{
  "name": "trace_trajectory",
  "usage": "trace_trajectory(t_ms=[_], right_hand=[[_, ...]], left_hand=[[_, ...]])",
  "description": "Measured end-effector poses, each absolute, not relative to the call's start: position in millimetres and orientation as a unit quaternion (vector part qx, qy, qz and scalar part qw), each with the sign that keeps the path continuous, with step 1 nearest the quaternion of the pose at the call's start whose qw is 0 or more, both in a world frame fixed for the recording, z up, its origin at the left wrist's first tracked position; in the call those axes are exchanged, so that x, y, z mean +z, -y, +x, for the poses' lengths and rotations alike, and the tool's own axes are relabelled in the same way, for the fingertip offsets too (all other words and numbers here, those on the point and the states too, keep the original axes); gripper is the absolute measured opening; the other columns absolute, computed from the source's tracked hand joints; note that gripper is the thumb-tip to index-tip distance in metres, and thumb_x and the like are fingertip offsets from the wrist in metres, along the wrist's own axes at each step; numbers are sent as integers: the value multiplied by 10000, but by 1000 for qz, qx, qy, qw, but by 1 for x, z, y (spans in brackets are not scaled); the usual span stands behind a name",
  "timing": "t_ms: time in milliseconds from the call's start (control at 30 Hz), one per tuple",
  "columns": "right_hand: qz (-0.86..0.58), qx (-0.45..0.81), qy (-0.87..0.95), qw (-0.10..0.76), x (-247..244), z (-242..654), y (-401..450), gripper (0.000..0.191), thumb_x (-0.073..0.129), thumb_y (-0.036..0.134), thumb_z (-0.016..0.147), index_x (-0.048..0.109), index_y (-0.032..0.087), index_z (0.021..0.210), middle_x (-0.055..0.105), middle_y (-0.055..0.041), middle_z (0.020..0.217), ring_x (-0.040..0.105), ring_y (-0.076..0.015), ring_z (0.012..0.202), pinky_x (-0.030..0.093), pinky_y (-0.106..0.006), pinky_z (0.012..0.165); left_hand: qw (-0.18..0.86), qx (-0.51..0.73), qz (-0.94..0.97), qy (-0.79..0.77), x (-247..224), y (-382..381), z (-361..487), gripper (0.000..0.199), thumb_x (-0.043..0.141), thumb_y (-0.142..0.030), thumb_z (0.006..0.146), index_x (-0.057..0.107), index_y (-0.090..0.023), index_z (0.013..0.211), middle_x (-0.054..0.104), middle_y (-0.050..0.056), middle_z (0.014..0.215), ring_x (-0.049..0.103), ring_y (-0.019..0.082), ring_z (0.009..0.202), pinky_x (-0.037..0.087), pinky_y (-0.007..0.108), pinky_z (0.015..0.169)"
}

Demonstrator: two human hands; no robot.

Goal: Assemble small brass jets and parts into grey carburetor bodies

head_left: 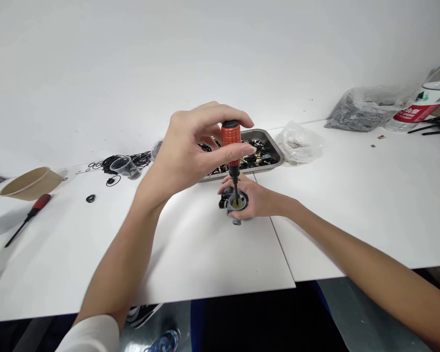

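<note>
1 metal part (pixel 233 206) on the table (pixel 205 259), right hand (pixel 255 196) clamped around it; 1 screwdriver (pixel 231 139), tip inside, left hand's (pixel 190 146) fingers clamped on it. I'd keep it upright, pressing straight down.

Looking out from the person's head, above the near side of the white table (pixel 212 259), facing forward and tipped down! Close in on the left hand (pixel 190 144) and right hand (pixel 256 196), near the middle of the view. Reaching ahead to the wall (pixel 220 54) across the top, dropping past the table to the floor (pixel 355 318) below. Spreading wide, catching both forearms (pixel 124 254) at lower left and right.
</note>
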State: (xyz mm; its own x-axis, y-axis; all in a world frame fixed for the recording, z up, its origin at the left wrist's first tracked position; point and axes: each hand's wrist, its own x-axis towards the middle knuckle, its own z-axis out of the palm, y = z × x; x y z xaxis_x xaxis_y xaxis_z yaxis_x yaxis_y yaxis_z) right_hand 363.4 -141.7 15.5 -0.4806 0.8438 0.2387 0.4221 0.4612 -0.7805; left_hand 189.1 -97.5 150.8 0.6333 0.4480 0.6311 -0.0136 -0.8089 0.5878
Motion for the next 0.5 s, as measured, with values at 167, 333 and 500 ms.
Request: trace_trajectory(t_ms=[167,333,500], right_hand=[[-396,324,798,318,15,363,141,475,733,261,756,562,250,1199,453,-63,1271,530,-231,1195,510,-413,1029],[-390,334,794,325,14,363,141,483,732,248,756,568,249,1211,457,-71,1254,511,-239,1228,494,-418,1056],[-385,338,793,328,13,363,140,468,732,240,751,576,238,1191,443,-79,1272,516,-238,1202,506,-422,1030]], left_hand=[[342,404,840,-117,146,93,193,250,831,-238,721,731,-248,949,646,-2,741,641,156,624,564,304,535],[430,394,804,-112,135,81,199,330,870,-246,645,562,-225,764,610,-10,673,667,194,597,558,334,494],[430,397,802,-117,130,71,200,418,856,-348,660,462,-218,709,590,-8,659,682,203,665,586,354,544]])
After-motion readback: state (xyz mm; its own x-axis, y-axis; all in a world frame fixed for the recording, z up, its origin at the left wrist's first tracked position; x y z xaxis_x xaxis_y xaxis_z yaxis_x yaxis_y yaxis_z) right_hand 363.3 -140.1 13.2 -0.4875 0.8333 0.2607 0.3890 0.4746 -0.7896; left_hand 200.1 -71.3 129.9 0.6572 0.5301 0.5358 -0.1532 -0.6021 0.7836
